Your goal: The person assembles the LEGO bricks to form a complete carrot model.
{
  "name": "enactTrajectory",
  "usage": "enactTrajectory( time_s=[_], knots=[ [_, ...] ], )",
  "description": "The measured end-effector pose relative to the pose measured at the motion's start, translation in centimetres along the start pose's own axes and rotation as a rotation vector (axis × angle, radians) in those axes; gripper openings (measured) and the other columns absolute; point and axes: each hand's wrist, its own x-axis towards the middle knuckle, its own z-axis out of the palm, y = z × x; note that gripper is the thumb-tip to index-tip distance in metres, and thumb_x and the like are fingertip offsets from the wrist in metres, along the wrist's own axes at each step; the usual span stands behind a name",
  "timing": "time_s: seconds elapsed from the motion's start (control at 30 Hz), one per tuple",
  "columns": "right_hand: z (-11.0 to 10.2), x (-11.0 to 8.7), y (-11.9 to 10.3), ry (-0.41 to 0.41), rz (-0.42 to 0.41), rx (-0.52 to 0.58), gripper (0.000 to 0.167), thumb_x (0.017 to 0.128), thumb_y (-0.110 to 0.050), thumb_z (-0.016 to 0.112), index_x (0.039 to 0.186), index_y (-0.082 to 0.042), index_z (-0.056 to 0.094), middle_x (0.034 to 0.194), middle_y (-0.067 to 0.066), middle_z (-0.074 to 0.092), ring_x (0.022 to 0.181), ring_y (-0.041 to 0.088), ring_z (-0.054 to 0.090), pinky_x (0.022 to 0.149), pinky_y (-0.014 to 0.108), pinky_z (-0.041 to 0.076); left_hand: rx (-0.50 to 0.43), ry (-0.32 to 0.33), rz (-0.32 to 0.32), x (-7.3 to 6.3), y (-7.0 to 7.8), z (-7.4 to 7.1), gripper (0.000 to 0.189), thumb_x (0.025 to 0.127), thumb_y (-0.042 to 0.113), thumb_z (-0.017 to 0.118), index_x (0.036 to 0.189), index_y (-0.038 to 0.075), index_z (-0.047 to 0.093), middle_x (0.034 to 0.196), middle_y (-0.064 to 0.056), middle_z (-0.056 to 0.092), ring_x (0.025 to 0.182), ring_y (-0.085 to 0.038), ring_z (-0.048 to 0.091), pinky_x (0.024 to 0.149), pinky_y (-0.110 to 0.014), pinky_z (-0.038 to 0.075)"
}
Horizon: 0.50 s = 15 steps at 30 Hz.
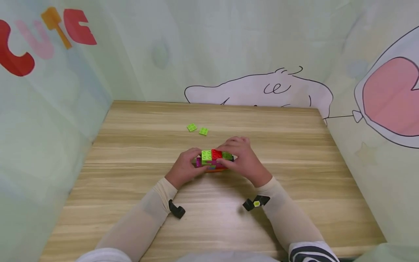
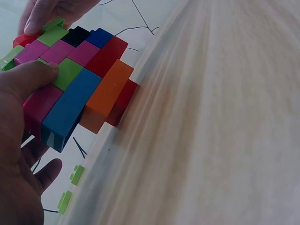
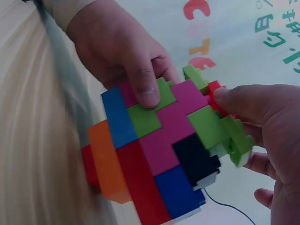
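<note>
A stepped build of toy building bricks [image 3: 174, 123] in pink, green, blue, orange, red and black stands low over the table, its lowest red brick [image 2: 124, 103] near or on the tabletop. My left hand [image 1: 183, 168] grips its left side, thumb pressed on the near face. On top, between a lime green brick [image 1: 206, 155] and another green brick [image 1: 227, 155], is a small red brick [image 1: 216, 154]. My right hand [image 1: 245, 160] pinches this red brick, the thumb on its near side. Its other fingers are partly hidden behind the build.
Two small lime green bricks, one [image 1: 191, 127] left of the other [image 1: 203, 131], lie beyond the build on the wooden table [image 1: 131, 145]. Printed fabric walls [image 1: 137, 47] enclose the back and both sides.
</note>
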Motion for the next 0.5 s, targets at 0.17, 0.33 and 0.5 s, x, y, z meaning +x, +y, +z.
enactTrajectory(
  time_s=[0.17, 0.33, 0.5],
  knots=[
    [-0.07, 0.09, -0.05, -0.015, 0.009, -0.014, 0.029, 0.087, -0.027, 0.086, 0.113, -0.018, 0.081, 0.108, -0.005, 0.076, 0.109, 0.017, 0.06, 0.1, 0.051, 0.034, -0.014, 0.003, 0.012, -0.02, -0.07, 0.01, 0.035, 0.083, 0.016, 0.089, 0.113, 0.01, 0.073, 0.112, 0.0, 0.071, 0.103, -0.015, 0.065, 0.09, -0.038, 0.058],
    [-0.41, 0.3, -0.33, -0.05, 0.022, 0.013, 0.029, 0.087, -0.026, 0.086, 0.113, -0.015, 0.081, 0.11, -0.003, 0.076, 0.11, 0.018, 0.061, 0.098, 0.048, 0.035, -0.009, 0.007, 0.018, 0.0, -0.02, 0.03, 0.035, 0.082, 0.015, 0.09, 0.112, 0.01, 0.073, 0.11, 0.0, 0.071, 0.101, -0.014, 0.064, 0.089, -0.037, 0.057],
    [-0.9, 0.53, -0.75, -0.09, 0.032, 0.011, 0.026, 0.086, -0.022, 0.087, 0.11, -0.013, 0.081, 0.108, -0.004, 0.075, 0.11, 0.016, 0.059, 0.096, 0.044, 0.036, -0.015, 0.007, 0.021, 0.03, 0.04, 0.08, 0.034, 0.082, 0.014, 0.089, 0.112, 0.01, 0.073, 0.11, 0.0, 0.071, 0.1, -0.014, 0.064, 0.09, -0.038, 0.057]
  ],
)
